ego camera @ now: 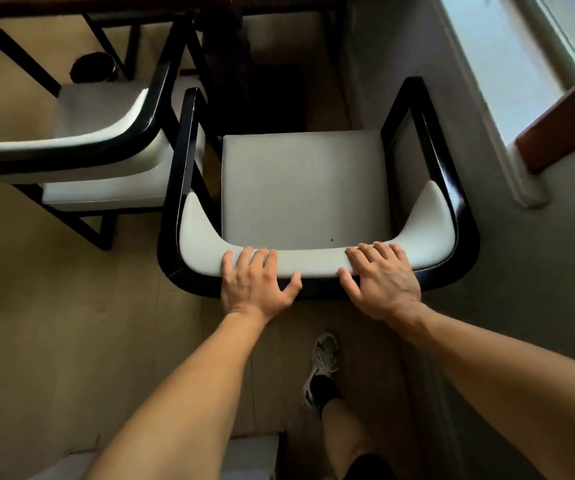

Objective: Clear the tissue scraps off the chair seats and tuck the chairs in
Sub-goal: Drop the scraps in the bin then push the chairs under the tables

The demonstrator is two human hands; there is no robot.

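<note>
Closest to the camera is the person's own leg and one sneaker [324, 370] planted on the tan floor [54, 306], stepped forward a bit, which looks like a brace for a push.

Then the two bare arms reach out to the chair [301, 188] right in front. The left hand [256, 284] sits on top of the padded white backrest [314, 263], fingers laid side by side over the cushion and the thumb splayed out along the near edge. The right hand [383, 280] mirrors it just beside, fingers bent over the top of the pad, thumb stuck out toward the other hand. Neither one is pinching anything; both look like they're draped over the backrest for a grip to shove or steer the chair, spaced apart so it goes in straight, probably.

The seat itself is basically clean. No tissue scraps show on it, just a tiny dark speck [332, 240] near the back edge, too small to tell what it is. So the clearing part seems done here and tucking in is the step at hand.

Further on, the dark table [175, 3] edge runs across the top, and the chair isn't under it yet. A second chair [81, 133] sits off to the left, angled, also not pushed in. A window [521, 64] is on the right.
</note>
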